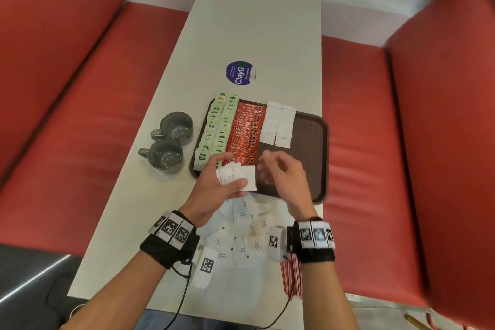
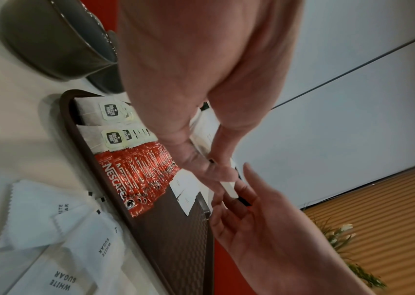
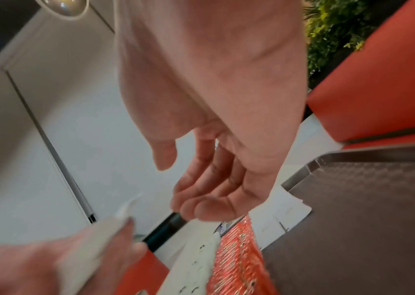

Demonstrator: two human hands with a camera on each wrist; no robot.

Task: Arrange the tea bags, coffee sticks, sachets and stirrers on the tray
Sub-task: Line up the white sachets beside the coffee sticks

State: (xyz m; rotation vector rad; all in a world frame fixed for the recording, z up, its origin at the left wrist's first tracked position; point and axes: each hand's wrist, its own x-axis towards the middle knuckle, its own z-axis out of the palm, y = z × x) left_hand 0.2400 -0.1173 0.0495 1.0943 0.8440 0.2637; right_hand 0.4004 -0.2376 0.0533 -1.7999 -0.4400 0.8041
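The dark brown plastic tray (image 1: 316, 147) has bare floor along its right side. Two grey ceramic mugs (image 1: 171, 139) crowd its left edge; loose white paper sugar sachets (image 1: 246, 225) litter the bench (image 1: 257, 24) before it.

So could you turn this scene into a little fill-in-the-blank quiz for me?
1. The left hand holds white ____ sachets.
2. Beside the tray stand ____ grey mugs.
3. On the tray, the coffee sticks are coloured ____.
4. The striped stirrers lie on the ____.

Missing: sugar; two; red; table
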